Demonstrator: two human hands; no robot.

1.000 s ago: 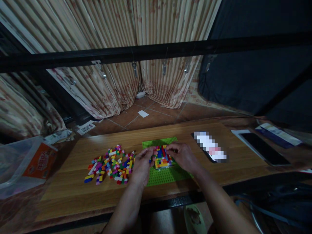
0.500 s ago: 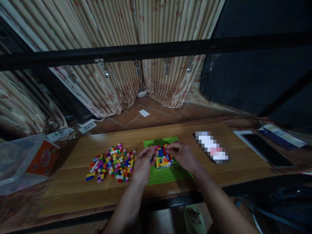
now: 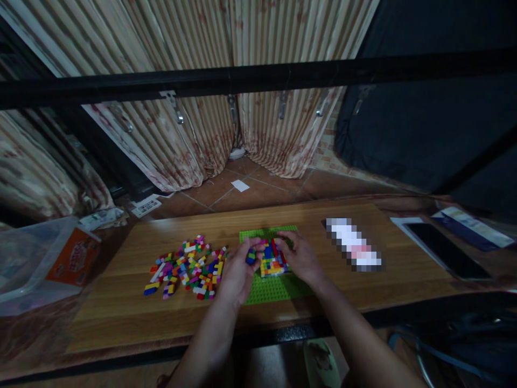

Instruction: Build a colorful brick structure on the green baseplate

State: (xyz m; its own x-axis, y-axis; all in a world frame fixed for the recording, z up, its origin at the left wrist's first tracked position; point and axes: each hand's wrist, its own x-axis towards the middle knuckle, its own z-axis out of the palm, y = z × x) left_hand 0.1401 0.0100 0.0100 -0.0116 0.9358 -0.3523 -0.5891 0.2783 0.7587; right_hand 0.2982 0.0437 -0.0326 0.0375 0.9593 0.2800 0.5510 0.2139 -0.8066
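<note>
Striped curtains [image 3: 194, 43] hang well beyond my left hand [image 3: 238, 267] and right hand [image 3: 301, 256]. Wooden worktop [image 3: 141, 323] runs under both. Clear plastic box [image 3: 24, 258] with an orange label, far off to the left of the left hand. Green baseplate [image 3: 274, 291] lies on the worktop beneath and between the hands, its near part running toward me. Loose brick pile [image 3: 196, 268], mixed colors, just left of the left hand. Dark flat slab [image 3: 448, 250] well right of the right hand; a pixelated item [image 3: 355, 245] sits nearer, between slab and hand.

Hands: I've got the left one curled, fingers gripping blue-and-green bricks [image 3: 251, 255]. Half a second ago these were mostly hidden; now they show plainly. Right one has loosened: thumb and fingers were pinched together at the build's red strip, now they're spread apart with a gap between. Contact with the build: can't tell.

Multicolored brick build [image 3: 272, 264] is on the baseplate, between the two hands, in the same spot as before. Red strip [image 3: 275, 249] on it, right by the right thumb. Pile looks unchanged.
</note>
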